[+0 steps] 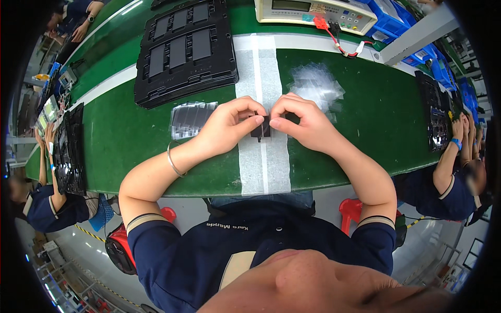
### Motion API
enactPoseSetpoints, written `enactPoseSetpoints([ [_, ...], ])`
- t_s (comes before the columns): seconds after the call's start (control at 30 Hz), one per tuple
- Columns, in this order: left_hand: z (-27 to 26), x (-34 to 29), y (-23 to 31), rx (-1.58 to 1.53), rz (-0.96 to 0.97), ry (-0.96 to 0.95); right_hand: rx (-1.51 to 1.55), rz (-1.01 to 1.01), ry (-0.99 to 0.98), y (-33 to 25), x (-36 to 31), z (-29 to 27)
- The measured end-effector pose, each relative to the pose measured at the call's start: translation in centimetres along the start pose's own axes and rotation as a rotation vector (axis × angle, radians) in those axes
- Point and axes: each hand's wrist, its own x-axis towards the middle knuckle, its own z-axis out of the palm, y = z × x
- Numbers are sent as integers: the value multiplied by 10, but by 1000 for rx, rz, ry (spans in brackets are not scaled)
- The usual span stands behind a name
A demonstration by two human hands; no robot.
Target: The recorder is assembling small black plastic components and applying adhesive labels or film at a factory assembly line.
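Note:
Thumb and forefinger of my left hand point(229, 124) are closed on the left upper edge of a small black rectangular part point(260, 129). My right hand point(307, 124) pinches at the part's right edge; whether a thin film is between those fingertips is too small to tell. The part is over a whitish strip point(264, 169) that runs across the green table. Beside my left hand lies a pile of clear film strips with dark bands point(192, 120). Beyond my right hand is a loose heap of clear film pieces point(316, 88).
Stacked black trays point(188, 75) with grey flat pieces stand at the far left. A cream instrument point(316, 14) with red and black leads sits at the back, near blue bins point(389, 21) and a metal post point(420, 34). Co-workers' hands are at both sides point(459, 133).

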Motion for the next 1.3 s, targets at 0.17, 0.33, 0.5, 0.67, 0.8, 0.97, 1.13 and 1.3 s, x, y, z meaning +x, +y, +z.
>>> enactPoseSetpoints([
  [0.17, 8, -3, -2, -177, -17, -109, 247, 111, -99, 5, -1, 2],
  [0.33, 5, -9, 3, -225, -153, -59, 264, 31, -73, 17, 4, -17],
  [0.5, 0, -14, -2, 603, 181, 48, -624, -20, 214, 36, 3, -51],
  [0.67, 3, -14, 8, 1128, 429, 205, -567, -336, 346, -3, 4, -31],
  [0.8, -48, 23, 40, 1225, 591, 335, -261, -855, 118, -63, -20, 5],
  [0.97, -195, 80, 44, 1335, 57, 771, -114, -948, 141, -92, -22, 26],
  [1.13, -200, 126, 60, 1684, -386, 689, -181, -892, 170, -91, -32, 0],
  [1.3, -191, 139, 63, 1678, -447, 618, -215, -938, 275, -91, -34, -8],
])
